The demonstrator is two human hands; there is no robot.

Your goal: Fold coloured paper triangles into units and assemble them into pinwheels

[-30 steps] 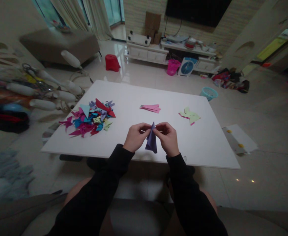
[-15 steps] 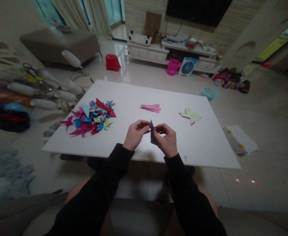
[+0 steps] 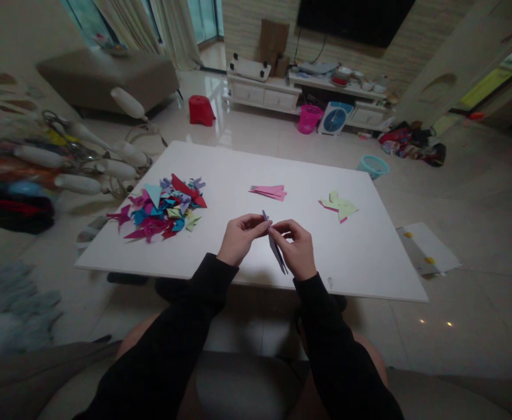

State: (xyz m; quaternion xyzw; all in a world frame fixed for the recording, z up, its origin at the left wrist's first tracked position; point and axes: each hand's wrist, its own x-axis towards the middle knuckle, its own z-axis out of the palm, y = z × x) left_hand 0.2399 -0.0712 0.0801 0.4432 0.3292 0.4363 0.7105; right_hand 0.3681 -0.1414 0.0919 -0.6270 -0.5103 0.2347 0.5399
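Observation:
Between my hands, above the front part of the white table [image 3: 221, 251], is a narrow piece of folded purple paper [image 3: 277, 251], seen almost edge-on and slanting down to the right. My left hand [image 3: 241, 238] pinches it near its upper end with thumb and forefinger. Just to the right, my right hand [image 3: 297, 247] is closed on its middle, thumb pressed against the paper. Beyond my hands lie folded pink paper pieces [image 3: 270, 192]. Pale green folded paper [image 3: 342, 205] with pink edges showing beneath it rests farther right.
A heap of colourful folded paper figures [image 3: 164, 209] covers the table's left part. White lamp shades [image 3: 79, 184] on metal arms stand beside the left edge. A turquoise basket [image 3: 374, 167] is on the floor past the right far corner, and a red stool [image 3: 201, 111] stands beyond.
The purple paper has turned from a broad upright triangle to a thin slanted edge. My left thumb and forefinger have closed on its upper end; my right hand keeps hold.

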